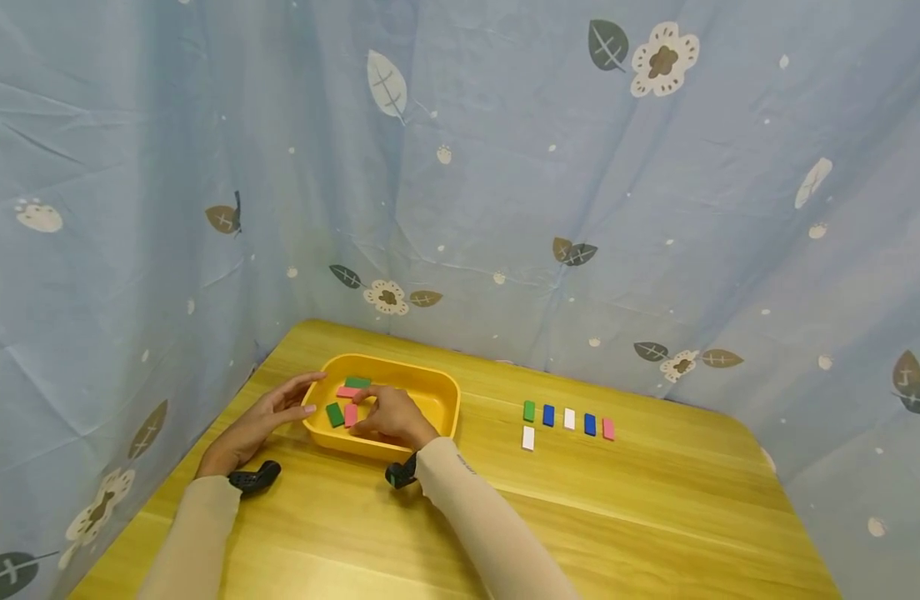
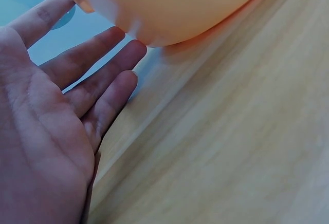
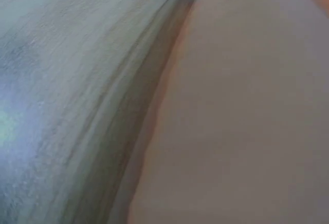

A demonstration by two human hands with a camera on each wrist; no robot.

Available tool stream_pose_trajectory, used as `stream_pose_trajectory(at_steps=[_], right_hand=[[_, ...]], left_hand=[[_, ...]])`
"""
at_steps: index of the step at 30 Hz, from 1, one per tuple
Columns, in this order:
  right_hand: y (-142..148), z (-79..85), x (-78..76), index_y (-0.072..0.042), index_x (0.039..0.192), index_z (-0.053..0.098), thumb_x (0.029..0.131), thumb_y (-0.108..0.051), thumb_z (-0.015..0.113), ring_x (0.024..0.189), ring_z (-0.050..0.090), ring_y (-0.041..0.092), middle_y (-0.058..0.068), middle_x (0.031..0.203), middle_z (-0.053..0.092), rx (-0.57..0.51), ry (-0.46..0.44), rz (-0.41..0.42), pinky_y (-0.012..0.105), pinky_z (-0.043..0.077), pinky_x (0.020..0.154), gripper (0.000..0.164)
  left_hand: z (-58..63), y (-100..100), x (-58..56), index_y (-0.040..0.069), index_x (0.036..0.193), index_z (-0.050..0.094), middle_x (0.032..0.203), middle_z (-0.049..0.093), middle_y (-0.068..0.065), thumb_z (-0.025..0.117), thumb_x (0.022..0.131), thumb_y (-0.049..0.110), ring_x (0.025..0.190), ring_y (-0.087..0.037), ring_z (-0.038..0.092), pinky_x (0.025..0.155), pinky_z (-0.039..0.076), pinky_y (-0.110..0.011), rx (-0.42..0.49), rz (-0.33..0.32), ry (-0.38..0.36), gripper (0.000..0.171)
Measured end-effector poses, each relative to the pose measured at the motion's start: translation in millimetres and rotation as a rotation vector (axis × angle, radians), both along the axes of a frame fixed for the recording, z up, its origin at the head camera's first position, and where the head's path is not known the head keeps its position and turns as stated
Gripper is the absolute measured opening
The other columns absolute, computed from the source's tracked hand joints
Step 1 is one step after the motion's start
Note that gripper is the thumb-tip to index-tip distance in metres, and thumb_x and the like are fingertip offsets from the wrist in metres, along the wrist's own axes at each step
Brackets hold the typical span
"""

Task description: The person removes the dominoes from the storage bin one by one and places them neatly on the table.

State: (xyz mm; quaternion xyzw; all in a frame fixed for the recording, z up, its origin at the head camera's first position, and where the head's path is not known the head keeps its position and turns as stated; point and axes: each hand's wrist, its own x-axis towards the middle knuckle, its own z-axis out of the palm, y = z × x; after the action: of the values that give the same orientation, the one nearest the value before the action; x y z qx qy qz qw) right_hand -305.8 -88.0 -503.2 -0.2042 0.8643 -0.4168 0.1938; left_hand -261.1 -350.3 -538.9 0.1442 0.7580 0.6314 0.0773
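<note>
A yellow plastic bin stands on the table's left side. Inside it lie a few small blocks: a green block, another green block, a pink block and a second pink block. My right hand reaches into the bin over its near wall, thumb and index fingertip at opposite ends of the second pink block, pinching it. At the bin's left end, my left hand rests against the wall with fingers nearly straight; the left wrist view shows its fingertips at the bin's outside.
Right of the bin, on the wooden table, a row of small blocks runs green, blue, white, blue, pink. Below the green one lies another white block. A patterned blue curtain surrounds the table.
</note>
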Motion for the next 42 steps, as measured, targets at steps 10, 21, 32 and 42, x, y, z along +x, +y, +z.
stream_pose_trajectory(at_steps=[10,21,32,42], right_hand=[[3.9,0.7,-2.3,-0.011,0.117,0.072,0.083,-0.020,0.088,0.056,0.058,0.014,-0.002,0.072,0.067,0.027,0.070,0.029,0.024,0.050,0.056,0.039],[26.4,9.4,-6.2,-0.007,0.122,0.071,0.086,-0.013,0.085,0.073,0.068,0.009,-0.005,0.082,0.073,-0.044,0.068,0.030,0.024,0.056,0.072,0.039],[54.9,28.9,-6.4,-0.010,0.123,0.072,0.085,-0.016,0.087,0.072,0.066,0.005,-0.009,0.082,0.073,-0.027,0.197,0.057,0.024,0.054,0.074,0.041],[83.0,38.4,-5.0,-0.012,0.127,0.071,0.088,-0.016,0.084,0.075,0.067,0.007,-0.009,0.087,0.073,-0.069,0.196,0.071,0.025,0.055,0.072,0.041]], left_hand=[[-0.4,0.5,-0.4,0.018,0.161,0.036,0.170,0.017,-0.013,0.059,0.106,0.020,0.154,-0.041,0.010,0.100,0.035,-0.008,0.016,-0.006,0.015,0.059],[0.3,-0.8,1.2,0.020,0.161,0.036,0.170,0.019,-0.013,0.059,0.106,0.021,0.154,-0.041,0.012,0.100,0.035,-0.010,-0.012,-0.005,0.018,0.060],[-1.0,1.1,4.0,0.020,0.162,0.035,0.170,0.017,-0.013,0.058,0.107,0.019,0.155,-0.037,0.010,0.100,0.033,-0.007,-0.010,-0.014,0.033,0.060],[1.0,0.6,2.9,0.019,0.162,0.034,0.170,0.015,-0.014,0.057,0.107,0.019,0.155,-0.024,0.016,0.100,0.033,-0.007,-0.017,-0.020,0.044,0.059]])
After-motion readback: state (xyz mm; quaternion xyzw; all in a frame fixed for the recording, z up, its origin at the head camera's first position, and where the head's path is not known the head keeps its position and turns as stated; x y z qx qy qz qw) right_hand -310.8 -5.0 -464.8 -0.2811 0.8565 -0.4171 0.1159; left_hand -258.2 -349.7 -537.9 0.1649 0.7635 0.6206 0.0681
